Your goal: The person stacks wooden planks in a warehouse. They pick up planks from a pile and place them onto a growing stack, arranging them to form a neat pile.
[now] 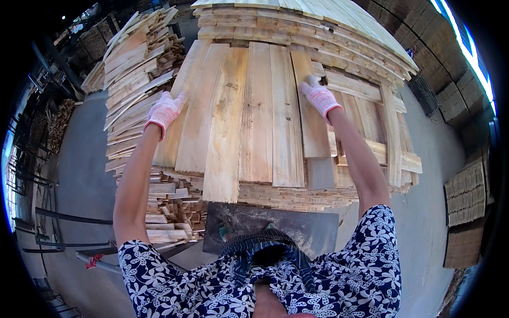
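Pale rough-sawn wooden planks [254, 116] lie side by side, ends uneven, under gloved hands.

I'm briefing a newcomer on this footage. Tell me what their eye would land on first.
First, the row of pale wooden planks laid side by side atop a tall stack in the centre. The gloved left hand rests on the leftmost plank and the gloved right hand presses a plank on the right side. Behind the left hand rises a ragged pile of boards.
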The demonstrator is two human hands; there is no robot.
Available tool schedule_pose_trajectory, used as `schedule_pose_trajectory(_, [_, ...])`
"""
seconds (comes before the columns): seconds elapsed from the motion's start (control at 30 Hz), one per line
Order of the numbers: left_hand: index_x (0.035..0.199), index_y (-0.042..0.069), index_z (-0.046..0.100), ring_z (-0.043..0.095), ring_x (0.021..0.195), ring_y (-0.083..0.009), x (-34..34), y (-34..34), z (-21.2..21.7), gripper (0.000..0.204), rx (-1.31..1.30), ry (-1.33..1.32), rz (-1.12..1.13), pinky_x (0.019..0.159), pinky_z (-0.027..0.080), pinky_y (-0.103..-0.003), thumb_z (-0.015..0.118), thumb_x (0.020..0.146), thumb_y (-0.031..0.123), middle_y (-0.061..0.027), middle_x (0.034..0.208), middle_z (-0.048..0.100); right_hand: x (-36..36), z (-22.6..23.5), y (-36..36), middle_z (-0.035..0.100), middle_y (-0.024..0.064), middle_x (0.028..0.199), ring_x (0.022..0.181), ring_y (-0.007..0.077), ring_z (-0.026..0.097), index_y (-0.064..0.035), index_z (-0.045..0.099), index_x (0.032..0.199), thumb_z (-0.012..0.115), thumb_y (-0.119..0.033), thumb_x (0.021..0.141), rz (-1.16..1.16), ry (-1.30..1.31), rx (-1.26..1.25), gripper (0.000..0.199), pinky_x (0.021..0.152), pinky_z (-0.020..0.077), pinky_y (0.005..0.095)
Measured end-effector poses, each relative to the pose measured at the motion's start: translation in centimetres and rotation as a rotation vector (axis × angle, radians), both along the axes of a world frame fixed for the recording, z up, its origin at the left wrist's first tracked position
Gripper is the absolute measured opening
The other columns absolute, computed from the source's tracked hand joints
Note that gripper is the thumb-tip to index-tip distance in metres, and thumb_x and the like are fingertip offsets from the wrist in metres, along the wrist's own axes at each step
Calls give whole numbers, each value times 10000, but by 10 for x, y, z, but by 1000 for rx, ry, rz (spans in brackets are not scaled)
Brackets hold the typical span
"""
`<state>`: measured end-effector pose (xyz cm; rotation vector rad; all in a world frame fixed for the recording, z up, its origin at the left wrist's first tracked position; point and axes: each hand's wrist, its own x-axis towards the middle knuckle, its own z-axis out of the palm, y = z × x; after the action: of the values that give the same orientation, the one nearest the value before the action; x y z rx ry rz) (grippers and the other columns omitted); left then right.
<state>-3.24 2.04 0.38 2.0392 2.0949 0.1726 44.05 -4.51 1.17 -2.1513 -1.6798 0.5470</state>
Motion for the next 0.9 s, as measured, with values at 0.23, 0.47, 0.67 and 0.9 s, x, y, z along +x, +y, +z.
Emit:
schedule_pose_trajectory(0.23, [1551,43,349,494,1370,-409,19,-10,7,948,-4,-39,41,1131,391,-444,464,918,740,-292,1489,477,-12,5,-12,465,354,1433,1305,503,512,-153,305,1570,522,-694,902,-27,-92,-52,887,1062,433,542])
schedule_pose_trajectory(0.47, [1551,-67,274,482,1391,-384,21,-26,26,1078,-18,-110,115,1129,398,-423,487,892,759,-305,1468,495,159,45,-102,453,270,1491,1363,469,452,-207,384,1556,642,-584,843,-331,-499,-36,847,1103,401,528])
schedule_pose_trajectory(0.67, [1553,-65,267,483,1393,-377,42,-26,29,1058,-49,-133,100,1130,398,-426,517,894,724,-294,1472,499,260,-14,-183,383,302,1492,1306,467,507,-191,500,1468,677,-423,841,-478,-343,144,692,1092,430,463])
schedule_pose_trajectory(0.9, [1553,-42,278,491,1384,-384,34,-29,31,1026,-24,-127,133,1131,393,-444,515,897,710,-286,1475,500,103,15,-89,534,268,1335,1219,464,544,-234,594,1362,532,-472,945,-8,-155,295,484,1046,444,481])
